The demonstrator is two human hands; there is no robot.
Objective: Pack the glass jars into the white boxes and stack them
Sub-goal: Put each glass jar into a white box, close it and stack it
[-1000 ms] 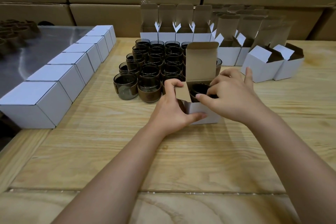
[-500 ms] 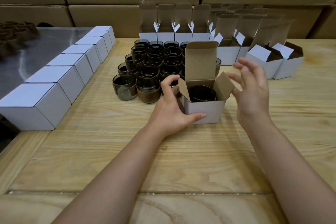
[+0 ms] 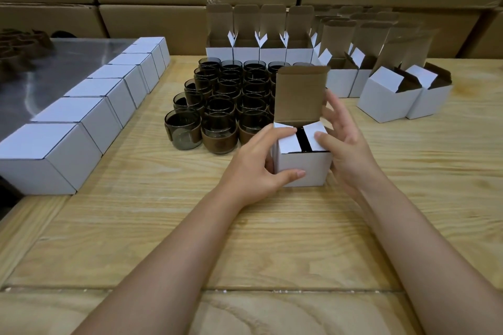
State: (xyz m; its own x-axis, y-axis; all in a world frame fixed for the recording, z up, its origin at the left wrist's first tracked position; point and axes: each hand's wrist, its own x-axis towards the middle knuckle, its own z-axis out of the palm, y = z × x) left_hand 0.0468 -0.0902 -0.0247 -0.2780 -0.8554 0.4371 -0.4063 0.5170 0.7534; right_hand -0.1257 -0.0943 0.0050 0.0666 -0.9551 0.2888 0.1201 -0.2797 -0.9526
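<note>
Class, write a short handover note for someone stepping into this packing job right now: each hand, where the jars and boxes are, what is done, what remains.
Left hand grips the white box on the table, forefinger on a side flap. Right hand is open, thumb pressing the other flap.
A jar sits inside; both side flaps are down, and the lid flap stands upright.
Done: a row of closed boxes at left.
Left: tuck the lid, add this box to the row, pack the loose jars into the open boxes behind.
</note>
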